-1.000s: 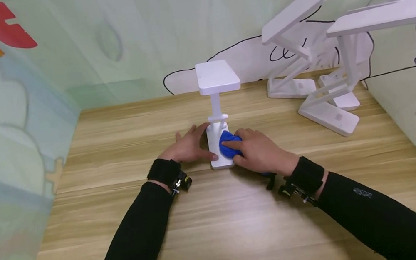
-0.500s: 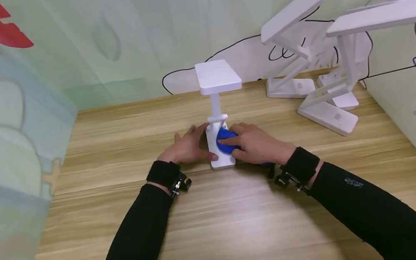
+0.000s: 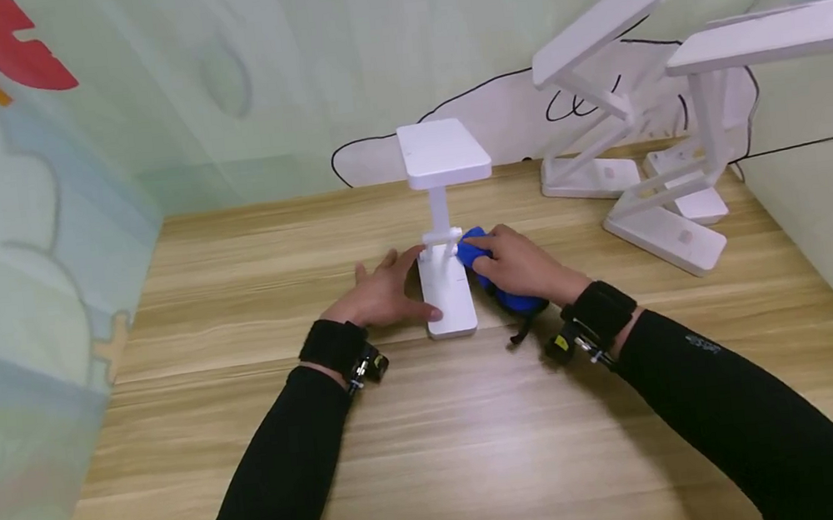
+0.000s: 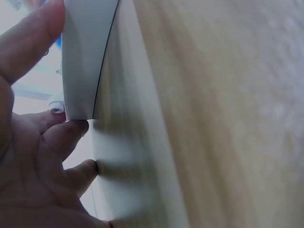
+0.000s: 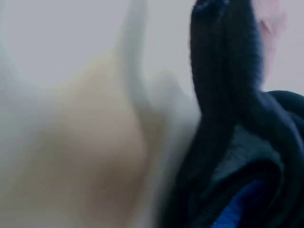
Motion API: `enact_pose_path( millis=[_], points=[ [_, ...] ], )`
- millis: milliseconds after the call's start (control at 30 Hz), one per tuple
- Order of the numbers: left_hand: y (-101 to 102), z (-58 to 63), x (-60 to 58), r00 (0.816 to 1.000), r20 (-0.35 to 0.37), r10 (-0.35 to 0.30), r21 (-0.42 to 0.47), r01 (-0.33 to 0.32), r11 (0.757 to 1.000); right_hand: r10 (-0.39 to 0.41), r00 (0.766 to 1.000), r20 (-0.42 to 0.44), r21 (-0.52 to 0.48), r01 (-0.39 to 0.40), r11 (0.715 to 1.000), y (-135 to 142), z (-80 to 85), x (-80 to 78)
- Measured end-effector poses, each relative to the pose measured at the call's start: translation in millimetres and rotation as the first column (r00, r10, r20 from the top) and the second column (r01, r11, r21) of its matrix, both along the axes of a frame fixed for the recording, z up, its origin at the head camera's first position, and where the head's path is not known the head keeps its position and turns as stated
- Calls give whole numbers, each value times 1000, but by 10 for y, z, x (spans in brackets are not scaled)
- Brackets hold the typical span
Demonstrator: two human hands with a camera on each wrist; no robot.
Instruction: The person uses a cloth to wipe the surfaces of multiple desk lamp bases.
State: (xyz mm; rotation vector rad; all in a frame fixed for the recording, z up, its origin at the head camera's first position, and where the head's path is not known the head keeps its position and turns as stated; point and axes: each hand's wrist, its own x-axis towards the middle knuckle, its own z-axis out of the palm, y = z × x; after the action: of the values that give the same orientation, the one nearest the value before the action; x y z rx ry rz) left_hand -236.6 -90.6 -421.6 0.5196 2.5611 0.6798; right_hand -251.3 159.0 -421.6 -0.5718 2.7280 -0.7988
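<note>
A white folding desk lamp [image 3: 451, 290] stands on the wooden table, its flat head raised over the base. My left hand [image 3: 385, 295] holds the lamp's base from the left, thumb on the near part and fingers at the hinge end; the left wrist view shows the thumb [image 4: 31, 40] along the base [image 4: 85, 57]. With my right hand [image 3: 524, 265] I grip a blue cloth [image 3: 471, 252] with dark edging, its front at the right side of the hinge. The cloth's dark folds [image 5: 228, 90] fill the right of the right wrist view.
Several more white desk lamps [image 3: 666, 240] stand unfolded at the back right. A printed curtain [image 3: 256, 74] rises behind the wooden table [image 3: 406, 462] and along both sides. Each wrist carries a strapped camera.
My right hand has moved the blue cloth off the top of the lamp's base, away from me to the right of the hinge. My left hand keeps its place on the base.
</note>
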Motion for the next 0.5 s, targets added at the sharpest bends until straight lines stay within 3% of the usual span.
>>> enact_pose_path(
  millis=[133, 233, 367, 500],
  points=[
    [7, -13, -2, 1000, -17, -5, 0, 5, 1000, -6, 999, 50, -12, 6, 1000, -137, 57, -211],
    [12, -46, -6, 1000, -27, -4, 3, 4, 1000, 8, 995, 96, -8, -7, 1000, -185, 105, -252],
    [17, -68, -1, 999, -37, 3, 3, -3, 1000, 29, 987, 155, 2, -30, 1000, -168, 137, -142],
    [10, -44, 20, 999, -46, 10, -5, -10, 1000, 61, 991, 122, 15, -63, 998, -144, 130, 81]
  ],
)
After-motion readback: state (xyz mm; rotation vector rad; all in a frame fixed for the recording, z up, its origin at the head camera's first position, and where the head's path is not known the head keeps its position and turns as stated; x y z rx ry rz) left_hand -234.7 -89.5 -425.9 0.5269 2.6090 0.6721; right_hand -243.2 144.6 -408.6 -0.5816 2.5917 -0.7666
